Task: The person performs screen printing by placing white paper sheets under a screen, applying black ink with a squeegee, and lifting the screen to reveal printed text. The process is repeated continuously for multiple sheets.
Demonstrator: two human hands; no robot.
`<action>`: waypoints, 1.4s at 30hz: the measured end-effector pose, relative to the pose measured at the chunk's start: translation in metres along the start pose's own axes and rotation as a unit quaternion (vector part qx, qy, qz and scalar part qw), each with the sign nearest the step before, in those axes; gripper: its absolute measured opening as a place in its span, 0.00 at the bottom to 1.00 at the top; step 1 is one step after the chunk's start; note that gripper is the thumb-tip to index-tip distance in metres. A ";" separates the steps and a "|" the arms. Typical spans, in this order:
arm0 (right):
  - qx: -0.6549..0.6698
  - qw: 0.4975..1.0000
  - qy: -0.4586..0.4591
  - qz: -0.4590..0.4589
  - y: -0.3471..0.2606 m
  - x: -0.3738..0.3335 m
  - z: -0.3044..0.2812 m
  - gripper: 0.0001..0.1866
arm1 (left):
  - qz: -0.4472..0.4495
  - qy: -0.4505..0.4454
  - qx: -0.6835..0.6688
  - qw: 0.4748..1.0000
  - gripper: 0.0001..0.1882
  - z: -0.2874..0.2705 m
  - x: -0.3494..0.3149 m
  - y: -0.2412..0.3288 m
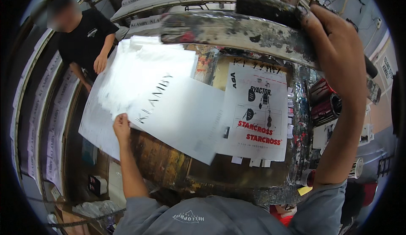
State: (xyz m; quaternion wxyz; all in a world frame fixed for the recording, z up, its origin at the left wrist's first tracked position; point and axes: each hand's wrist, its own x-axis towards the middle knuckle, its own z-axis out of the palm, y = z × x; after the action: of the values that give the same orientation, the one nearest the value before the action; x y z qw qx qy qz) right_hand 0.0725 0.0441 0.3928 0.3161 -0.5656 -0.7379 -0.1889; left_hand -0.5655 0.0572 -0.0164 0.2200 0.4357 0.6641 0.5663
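Observation:
My left hand (122,127) is closed, its fingertips pinching the near edge of white paper beside a bright, loosely piled stack of white sheets (148,59). A white sheet with black lettering (186,116) slants across from that stack toward the middle of the table. Raised at the upper right, my right hand (338,44) is wrapped round the near end of an ink-stained screen-printing frame (241,31), which is tilted up above the table. Below the frame lies a white sheet with black and red print (258,108), flat on the printing table.
The worktable (158,154) is heavily smeared with paint. A person in a black shirt (86,44) stands at the far left by the stack. Racks (50,120) of printed sheets line the left and back. Paint cans (330,108) stand at the right.

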 end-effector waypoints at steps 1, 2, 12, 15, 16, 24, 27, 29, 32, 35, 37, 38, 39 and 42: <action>0.012 1.000 -0.001 0.012 -0.003 -0.004 0.001 0.25 | 0.008 0.034 0.024 0.999 0.14 -0.028 0.015 -0.007; 0.025 0.999 0.021 -0.005 -0.007 -0.007 0.000 0.25 | -0.035 0.053 0.036 0.997 0.15 -0.049 0.029 -0.009; -0.049 0.998 0.007 -0.045 -0.027 -0.015 -0.008 0.25 | 0.462 -0.369 0.451 0.669 0.31 0.137 -0.047 0.093; -0.027 0.998 0.023 -0.060 -0.019 -0.013 0.000 0.25 | 0.455 -0.455 0.344 0.684 0.35 0.211 -0.106 0.136; -0.018 0.999 0.014 -0.034 -0.018 -0.010 0.000 0.25 | 0.423 -0.496 0.341 0.678 0.35 0.236 -0.132 0.150; 0.016 0.983 -0.173 0.066 -0.028 0.020 -0.047 0.32 | 0.524 -0.500 0.133 0.677 0.32 0.384 -0.319 0.195; -0.005 0.985 -0.166 0.052 -0.024 0.014 -0.045 0.35 | 0.513 -0.506 0.113 0.684 0.35 0.402 -0.342 0.209; -0.023 0.993 -0.116 0.020 -0.018 0.004 -0.033 0.35 | 0.508 -0.497 0.080 0.699 0.32 0.398 -0.337 0.222; -0.042 0.996 -0.074 0.006 -0.013 -0.010 -0.023 0.35 | 0.488 -0.498 0.028 0.716 0.30 0.368 -0.304 0.234; -0.049 0.997 -0.064 0.021 -0.019 -0.012 -0.024 0.35 | 0.358 -0.484 0.063 0.796 0.31 0.298 -0.257 0.220; -0.054 0.996 -0.065 0.038 -0.025 -0.008 -0.029 0.35 | 0.375 -0.420 0.253 0.787 0.33 0.259 -0.243 0.202; -0.055 0.995 -0.066 0.045 -0.029 -0.006 -0.031 0.35 | 0.351 -0.427 0.319 0.770 0.35 0.245 -0.241 0.191; -0.054 0.995 -0.068 0.053 -0.033 -0.004 -0.031 0.35 | 0.379 -0.423 0.294 0.769 0.36 0.236 -0.238 0.179; -0.052 0.994 -0.072 0.070 -0.040 -0.002 -0.029 0.34 | 0.384 -0.437 0.313 0.750 0.39 0.228 -0.242 0.152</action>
State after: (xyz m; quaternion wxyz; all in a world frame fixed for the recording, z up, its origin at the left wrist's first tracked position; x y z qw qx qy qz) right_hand 0.0422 0.0126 0.4156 0.2443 -0.6437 -0.7066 -0.1631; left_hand -0.2094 -0.0185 0.0182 0.1015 0.8988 0.4117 0.1111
